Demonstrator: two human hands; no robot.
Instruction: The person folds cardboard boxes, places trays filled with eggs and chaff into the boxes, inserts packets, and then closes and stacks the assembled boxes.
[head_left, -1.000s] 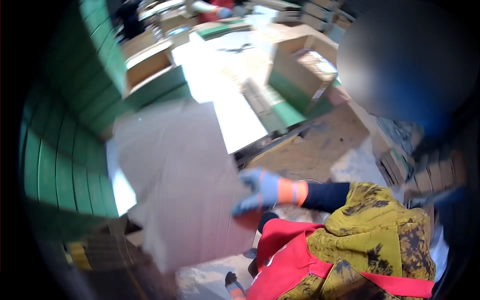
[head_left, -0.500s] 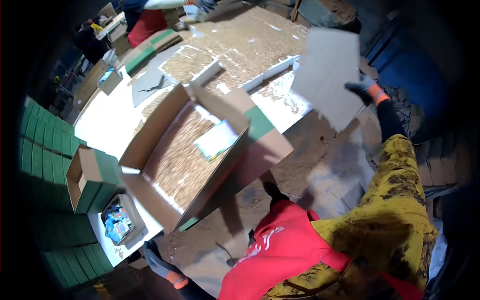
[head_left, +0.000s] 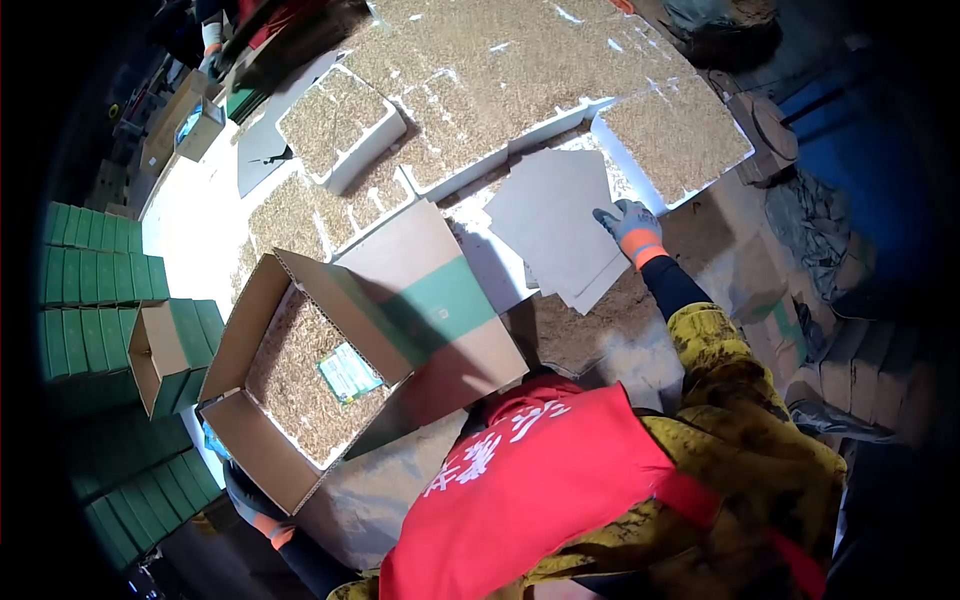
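"In the head view, what's the right hand [head_left: 630,222] doing?"
"Pinching the gray sheets [head_left: 555,215] by one side, over the table's [head_left: 508,282] edge, near the open box [head_left: 262,455]. Best keep them flat together."
"The left hand [head_left: 250,500]?"
"Beside the box, part hidden. Can't tell if it grips."

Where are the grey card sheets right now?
In the head view, above and right of centre, the grey card sheets are at the right hand, between the open carton and a filled white tray.
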